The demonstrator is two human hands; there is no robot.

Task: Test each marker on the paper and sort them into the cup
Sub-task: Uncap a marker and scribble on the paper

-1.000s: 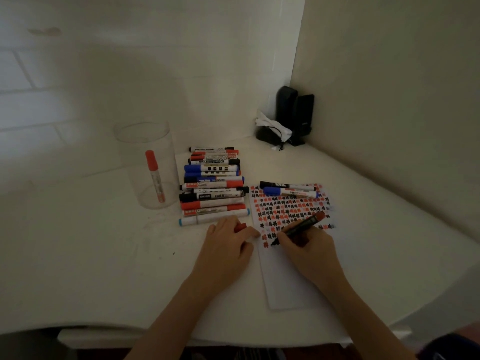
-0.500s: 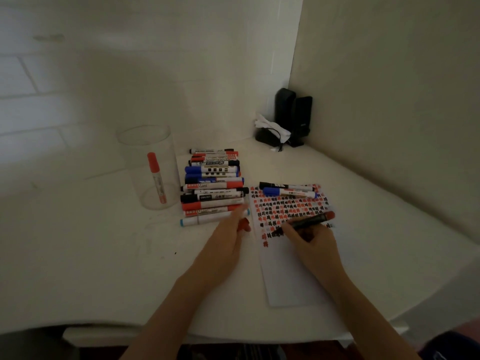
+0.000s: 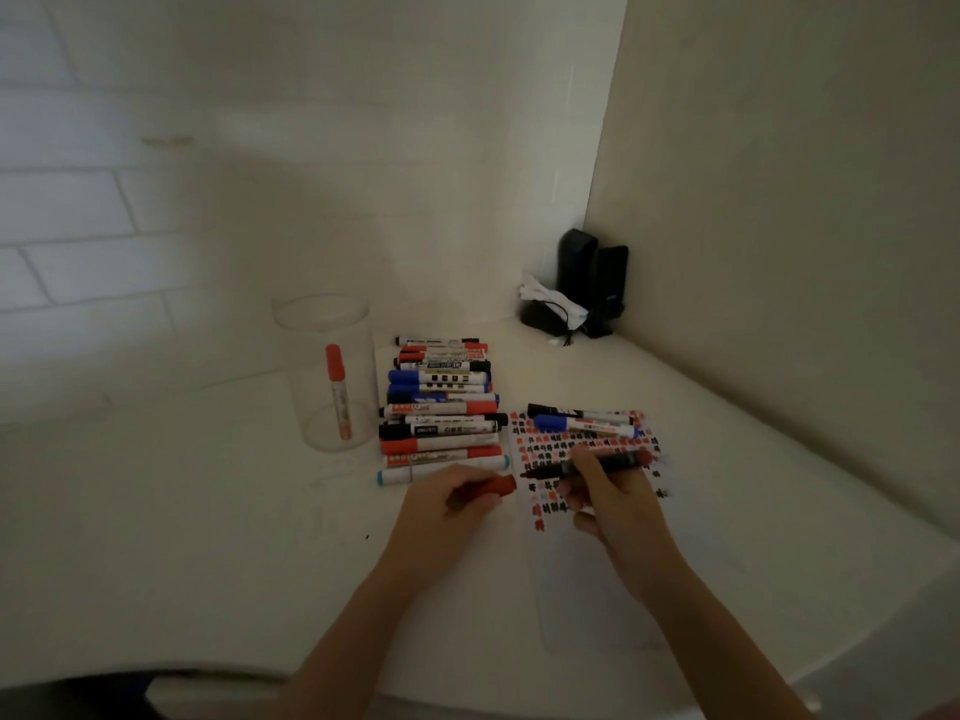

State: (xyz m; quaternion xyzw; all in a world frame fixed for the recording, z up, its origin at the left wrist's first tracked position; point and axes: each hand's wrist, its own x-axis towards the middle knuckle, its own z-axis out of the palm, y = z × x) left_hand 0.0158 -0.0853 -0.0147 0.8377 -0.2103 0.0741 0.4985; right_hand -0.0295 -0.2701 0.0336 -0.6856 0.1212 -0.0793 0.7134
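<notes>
One dark marker (image 3: 597, 466), red end, uncapped

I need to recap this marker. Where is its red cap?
The red cap is held in the left hand, just left of the paper and near the marker pile.

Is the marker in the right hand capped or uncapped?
Uncapped. The marker shows a bare dark tip, and the left hand holds its red cap apart.
</notes>
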